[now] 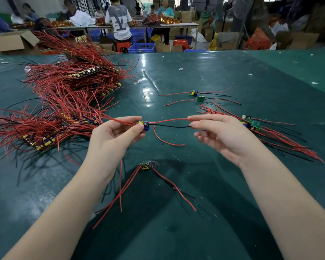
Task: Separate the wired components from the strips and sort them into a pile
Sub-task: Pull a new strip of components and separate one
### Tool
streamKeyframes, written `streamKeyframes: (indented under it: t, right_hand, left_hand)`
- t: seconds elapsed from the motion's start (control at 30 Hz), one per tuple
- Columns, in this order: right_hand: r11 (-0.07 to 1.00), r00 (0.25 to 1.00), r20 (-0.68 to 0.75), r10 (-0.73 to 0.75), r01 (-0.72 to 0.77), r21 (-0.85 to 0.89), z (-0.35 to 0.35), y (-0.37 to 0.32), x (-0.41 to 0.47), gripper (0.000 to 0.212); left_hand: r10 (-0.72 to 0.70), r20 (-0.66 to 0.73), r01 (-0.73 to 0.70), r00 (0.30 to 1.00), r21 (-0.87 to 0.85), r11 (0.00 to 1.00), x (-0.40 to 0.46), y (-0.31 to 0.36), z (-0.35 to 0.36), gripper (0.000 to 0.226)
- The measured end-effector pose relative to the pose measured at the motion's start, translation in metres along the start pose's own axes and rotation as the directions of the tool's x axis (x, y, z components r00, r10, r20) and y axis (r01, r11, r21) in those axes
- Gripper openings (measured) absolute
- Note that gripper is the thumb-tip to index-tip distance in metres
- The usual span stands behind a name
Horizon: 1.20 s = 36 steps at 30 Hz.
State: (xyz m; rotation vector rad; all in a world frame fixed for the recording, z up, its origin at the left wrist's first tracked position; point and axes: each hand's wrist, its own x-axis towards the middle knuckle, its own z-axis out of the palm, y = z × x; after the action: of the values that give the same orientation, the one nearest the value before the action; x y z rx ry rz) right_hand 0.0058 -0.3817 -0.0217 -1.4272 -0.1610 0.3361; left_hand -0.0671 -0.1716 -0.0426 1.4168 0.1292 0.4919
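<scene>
My left hand (116, 134) pinches a small wired component (144, 125) with yellow and blue parts, held above the green table (176, 231). My right hand (219, 132) pinches the ends of its red and black wires (173, 123), stretched between both hands. A large heap of strips (64, 102) with red wires lies at the left. A small pile of separated components (251, 124) lies just right of my right hand. One loose component (145, 165) lies near the table's front, between my forearms.
Two more single components (194, 93) (201, 99) lie farther back at centre right. Small white scraps dot the table. Beyond the far edge are cardboard boxes, blue crates (142, 47) and people working at another table.
</scene>
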Motion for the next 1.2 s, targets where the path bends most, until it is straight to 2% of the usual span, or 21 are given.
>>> streamKeyframes:
  t: [0.1,0.17,0.4,0.53,0.63,0.7,0.83,1.0,1.1,1.2]
  right_hand:
    - [0.944,0.995,0.031,-0.095,0.100,-0.315,-0.006,0.000,0.000,0.017]
    - [0.881,0.990,0.072,-0.121,0.140,-0.452,-0.008,0.001,-0.001,0.012]
    - [0.715,0.974,0.201,-0.101,0.212,-0.666,-0.009,0.001,-0.001,0.013]
    - [0.754,0.980,0.175,-0.098,0.188,-0.629,-0.010,0.001,0.000,0.012]
    - [0.896,0.992,0.101,-0.074,0.111,-0.431,-0.012,0.001,0.002,0.012]
    - [0.948,0.996,0.076,-0.041,0.063,-0.312,-0.014,0.001,0.003,0.012]
    - [0.893,0.985,0.168,-0.043,0.113,-0.435,-0.015,0.003,0.002,0.013]
    - [0.836,0.938,0.344,0.038,0.158,-0.525,-0.019,0.000,-0.002,0.012]
    - [0.844,0.916,0.392,0.080,0.148,-0.516,-0.022,-0.002,-0.004,0.013]
    - [0.903,0.937,0.350,0.022,0.131,-0.410,-0.024,-0.001,-0.002,0.013]
  left_hand:
    - [0.013,-0.021,-0.013,1.000,0.026,1.000,0.001,0.001,-0.002,0.013]
    - [0.022,-0.030,-0.021,0.999,0.053,0.998,0.001,0.001,-0.003,0.014]
    - [0.080,0.003,-0.079,0.997,0.191,0.978,-0.001,0.004,-0.003,0.017]
    - [0.031,-0.002,-0.030,1.000,0.165,0.986,0.001,0.004,-0.004,0.016]
    - [-0.039,-0.031,0.041,0.999,0.045,0.998,0.004,0.004,-0.008,0.015]
    - [-0.056,-0.031,0.057,0.998,0.015,0.998,0.005,0.004,-0.008,0.015]
    - [-0.036,-0.042,0.039,0.998,0.088,0.995,0.004,0.004,-0.007,0.014]
    - [-0.027,-0.060,0.035,0.998,0.138,0.990,0.005,0.005,-0.009,0.014]
    - [-0.057,-0.051,0.063,0.997,0.122,0.991,0.004,0.005,-0.007,0.013]
    - [-0.090,-0.076,0.093,0.993,0.037,0.995,0.005,0.007,-0.007,0.012]
